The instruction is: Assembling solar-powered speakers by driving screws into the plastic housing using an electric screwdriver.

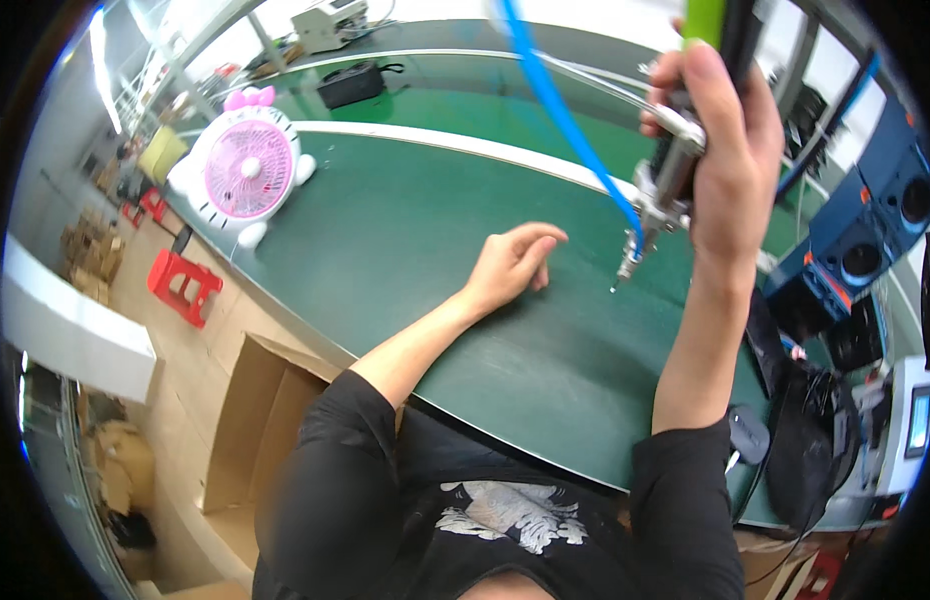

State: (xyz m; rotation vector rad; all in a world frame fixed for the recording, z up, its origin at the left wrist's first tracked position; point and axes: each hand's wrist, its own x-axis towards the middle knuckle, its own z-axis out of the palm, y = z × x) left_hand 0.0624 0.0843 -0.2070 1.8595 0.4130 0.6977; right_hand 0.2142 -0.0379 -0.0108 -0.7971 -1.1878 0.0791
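My right hand (pixel 733 165) is raised over the right side of the green worktable (pixel 405 200). Its fingers wrap round a powered screwdriver (pixel 673 165) with a green and black body, a metal nose and a blue hose (pixel 560 110) joined near the tip. The tool points down and slightly left, its tip apart from the tabletop. Left of that tip, my left hand (pixel 510 268) rests on the table with curled fingers and the thumb near the index finger. Whatever the fingers may hold is hidden.
At the table's far left stands a white and pink cat-shaped fan (pixel 250 170). A black pouch (pixel 352 85) lies beyond the white rail. Blue speaker-like boxes (pixel 860 235) and a black bag (pixel 805 450) sit at right. A red stool (pixel 185 285) and cardboard box (pixel 255 420) are lower left.
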